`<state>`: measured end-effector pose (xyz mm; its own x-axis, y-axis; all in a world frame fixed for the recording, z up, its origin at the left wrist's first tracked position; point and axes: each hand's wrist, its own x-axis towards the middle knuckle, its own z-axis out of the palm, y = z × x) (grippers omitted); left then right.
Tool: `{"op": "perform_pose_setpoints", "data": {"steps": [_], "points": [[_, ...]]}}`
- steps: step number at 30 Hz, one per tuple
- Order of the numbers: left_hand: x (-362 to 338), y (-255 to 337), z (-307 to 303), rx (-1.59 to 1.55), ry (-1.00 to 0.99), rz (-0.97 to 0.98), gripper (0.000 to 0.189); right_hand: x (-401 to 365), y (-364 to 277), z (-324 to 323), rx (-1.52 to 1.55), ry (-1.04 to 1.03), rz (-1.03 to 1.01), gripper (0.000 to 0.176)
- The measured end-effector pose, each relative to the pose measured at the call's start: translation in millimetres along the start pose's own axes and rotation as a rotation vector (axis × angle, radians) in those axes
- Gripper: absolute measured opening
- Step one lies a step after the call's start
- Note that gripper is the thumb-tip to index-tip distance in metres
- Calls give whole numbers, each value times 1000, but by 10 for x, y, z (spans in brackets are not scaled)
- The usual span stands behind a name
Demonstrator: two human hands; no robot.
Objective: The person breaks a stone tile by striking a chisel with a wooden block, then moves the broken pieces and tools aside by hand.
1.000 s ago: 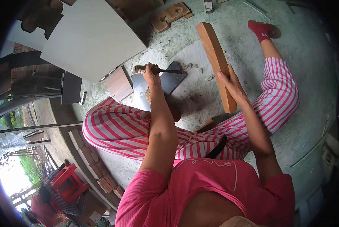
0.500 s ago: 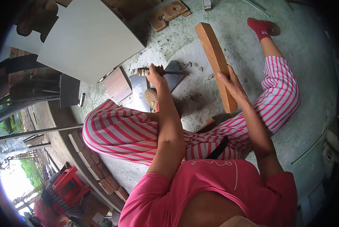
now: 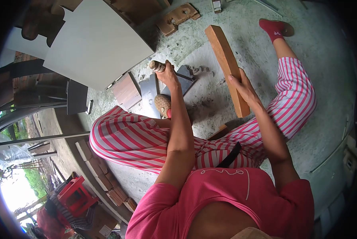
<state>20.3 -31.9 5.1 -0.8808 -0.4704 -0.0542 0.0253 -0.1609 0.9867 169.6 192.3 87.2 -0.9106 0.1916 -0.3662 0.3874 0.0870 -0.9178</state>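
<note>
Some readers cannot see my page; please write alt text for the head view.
A person in striped trousers holds a tool's handle in the left grip and a long wooden block in the right grip. Flat grey pieces and small fragments lie on the floor.

Tool (image 3: 157,66) — tip seemingly blurred

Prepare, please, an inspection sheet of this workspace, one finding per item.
Surface: pale stained floor with dark fragments.
Job's things: handled tool; long wooden block.
Clutter: white panel, wood-look board, shaped brown piece, flat grey pieces.
Hands: left hand grips handled tool; right hand holds wooden block's nearer half.
Cables: none certain; thin pale line at right unclear.
Surroundings: red plastic object and stacked brick-like pieces at picture's left.
</note>
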Motion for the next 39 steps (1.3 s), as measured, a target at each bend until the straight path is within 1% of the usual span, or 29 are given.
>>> {"op": "perform_pose_setpoints", "data": {"steps": [2,4,6,8,9,10,12,14,15,16,17,20,21,22,24,25,27,29,30,31,32,34,35,36,37,38,39], "points": [[-10,3,32,20,-31,-14,20,-10,9,-5,-6,12,-4,69],[-15,-33,54,78,-56,15,20,5,27,-4,2,-9,-9,70],[-56,-23,74,56,-67,-3,21,-21,-31,12,-1,-16,-16,71],[-77,-40,119,165,-72,67,22,-24,-145,19,-7,-27,-24,72],[-81,-54,119,240,-105,84,27,-9,-242,17,-29,-21,-57,74],[-103,-75,122,241,-98,84,27,3,-362,21,-49,-16,-88,76],[-207,38,207,341,-158,183,28,33,-774,-6,-25,-31,-224,79],[-292,62,250,339,-171,176,28,62,-1213,-17,-48,34,-405,78],[-316,61,269,360,-185,163,29,43,-1436,-25,-52,33,-410,78],[-337,65,282,380,-197,151,29,16,-1645,-24,-63,43,-501,76],[-354,70,292,392,-190,137,29,5,-1758,-1,-74,51,-592,74],[-394,69,321,383,-209,142,28,118,-1609,193,-162,87,-615,73],[-403,39,322,392,-206,159,28,164,-1404,275,-279,15,-513,72],[-417,61,327,387,-202,162,28,236,-1180,344,-504,-110,-370,70],[-472,122,317,302,-244,189,27,282,-1070,313,-556,-290,-99,80],[-465,152,329,378,-259,151,30,376,-1070,243,-564,-279,-118,80],[-445,123,319,368,-247,162,28,307,-1254,150,-565,-340,-136,79],[-425,42,330,338,-223,191,24,206,-1540,133,-438,-238,-274,78],[-456,-1,303,345,-226,176,24,130,-1755,99,-367,-225,-349,74],[-440,-15,314,385,-226,160,25,118,-1873,92,-317,-149,-484,70],[-414,-8,322,423,-221,148,25,97,-1989,115,-317,-151,-488,70],[-420,19,325,385,-208,179,25,47,-2164,194,-139,40,-729,67],[-409,-5,315,400,-205,184,26,103,-2058,168,-175,5,-695,69],[-405,-40,306,414,-204,187,26,148,-1868,253,-231,28,-585,72],[-402,-78,296,390,-217,188,27,203,-1578,329,-278,-76,-381,74],[-406,-47,306,385,-213,194,27,261,-1362,339,-555,-262,-206,76],[-442,-4,291,323,-241,183,28,383,-870,330,-497,-333,-246,76]]}}
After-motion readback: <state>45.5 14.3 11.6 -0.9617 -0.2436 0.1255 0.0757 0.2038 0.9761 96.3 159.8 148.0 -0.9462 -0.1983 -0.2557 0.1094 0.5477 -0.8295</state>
